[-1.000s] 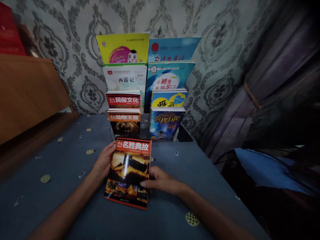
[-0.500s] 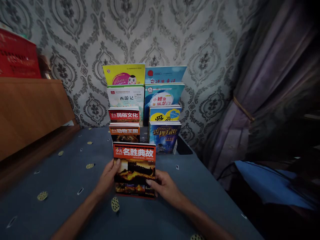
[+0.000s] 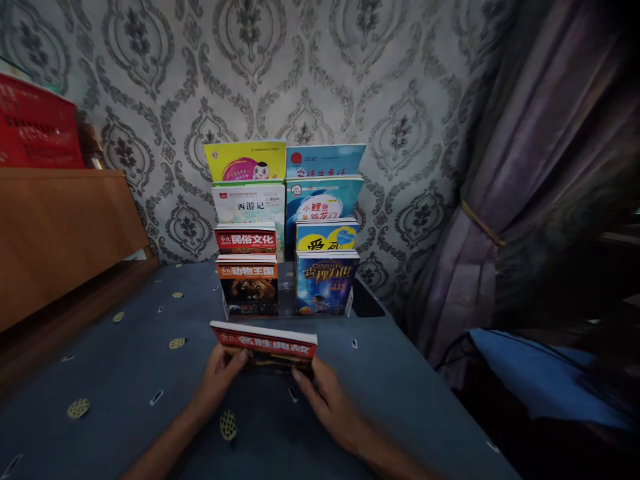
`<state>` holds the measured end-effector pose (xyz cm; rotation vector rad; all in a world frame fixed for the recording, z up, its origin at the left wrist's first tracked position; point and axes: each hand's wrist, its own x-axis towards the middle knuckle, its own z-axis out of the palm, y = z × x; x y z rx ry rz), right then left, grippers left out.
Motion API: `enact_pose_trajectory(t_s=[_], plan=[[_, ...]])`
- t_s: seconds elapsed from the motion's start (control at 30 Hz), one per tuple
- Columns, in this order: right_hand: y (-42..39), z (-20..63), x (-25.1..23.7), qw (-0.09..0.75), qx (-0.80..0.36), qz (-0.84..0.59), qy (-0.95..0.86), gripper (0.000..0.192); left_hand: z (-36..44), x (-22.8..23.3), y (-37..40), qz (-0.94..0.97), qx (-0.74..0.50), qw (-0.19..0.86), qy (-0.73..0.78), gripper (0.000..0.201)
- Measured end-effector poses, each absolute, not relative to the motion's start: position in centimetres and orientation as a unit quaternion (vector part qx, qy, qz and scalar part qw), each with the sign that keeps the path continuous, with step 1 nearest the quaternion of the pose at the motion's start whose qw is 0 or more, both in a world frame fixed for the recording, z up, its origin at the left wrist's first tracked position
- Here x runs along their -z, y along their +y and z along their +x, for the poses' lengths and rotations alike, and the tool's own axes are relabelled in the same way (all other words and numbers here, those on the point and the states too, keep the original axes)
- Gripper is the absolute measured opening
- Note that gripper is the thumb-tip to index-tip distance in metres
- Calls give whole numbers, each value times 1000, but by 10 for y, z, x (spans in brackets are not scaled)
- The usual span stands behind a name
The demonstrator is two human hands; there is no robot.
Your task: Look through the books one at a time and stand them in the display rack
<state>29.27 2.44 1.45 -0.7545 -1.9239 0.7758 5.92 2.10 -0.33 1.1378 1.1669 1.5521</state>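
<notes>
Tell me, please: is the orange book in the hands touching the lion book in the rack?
Apart. The head view shows a strip of blue tablecloth between the orange book and the lion book.

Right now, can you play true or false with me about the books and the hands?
1. Both hands, left hand and right hand, hold the orange-red book. True.
2. The lion-cover book stands front left in the book rack. True.
3. The tablecloth is bright yellow. False: it is grey-blue with small spots.
4. A curtain hangs to the left. False: it hangs on the right.
</notes>
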Motion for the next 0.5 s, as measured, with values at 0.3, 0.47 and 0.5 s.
enact_pose_trajectory(t_s=[0.3, 0.47, 0.5], plan=[[22, 296, -9, 436, -291, -337, -782, 34, 61, -5, 20, 507, -594, 427, 456, 57], [24, 295, -16, 452, -289, -339, -773, 27, 52, -25, 14, 552, -584, 361, 474, 51], [24, 295, -16, 455, -287, -342, -770, 28, 48, -28, 14, 572, -569, 338, 485, 47]])
